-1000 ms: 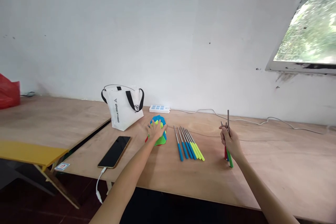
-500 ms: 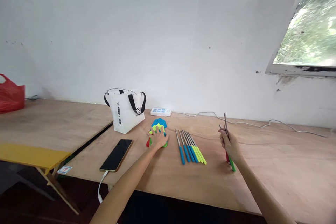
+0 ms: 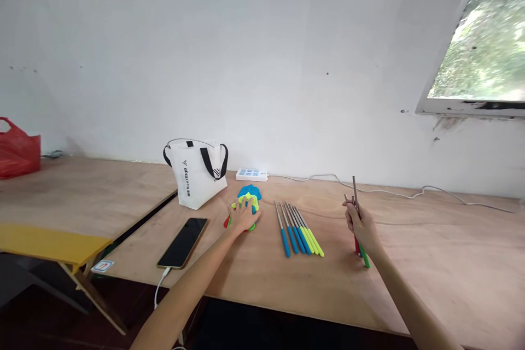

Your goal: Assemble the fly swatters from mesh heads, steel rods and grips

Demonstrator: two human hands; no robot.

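My left hand (image 3: 245, 216) lies with spread fingers on a small pile of flat, perforated plastic pieces (image 3: 250, 191) in blue, yellow, green and red, which look like fly swatter heads. It partly hides the pile. My right hand (image 3: 361, 227) is closed round a few slim metal rods with coloured handles (image 3: 366, 260). Their bare metal ends point up, and the red, green and blue grips stick out below near the table. Between my hands, several similar rods (image 3: 298, 229) with blue and yellow handles lie side by side, handles towards me.
A white bag with black handles (image 3: 197, 180) stands behind a phone (image 3: 183, 243) on a charging cable. A white power strip (image 3: 251, 175) lies by the wall, its cord running right. Left are a table gap, a yellow board (image 3: 49, 241) and a red plastic bag (image 3: 18, 150).
My left hand has slid slightly left and towards me on the pile, and the red piece has shifted left with it. My right hand still holds the rods, almost unmoved.
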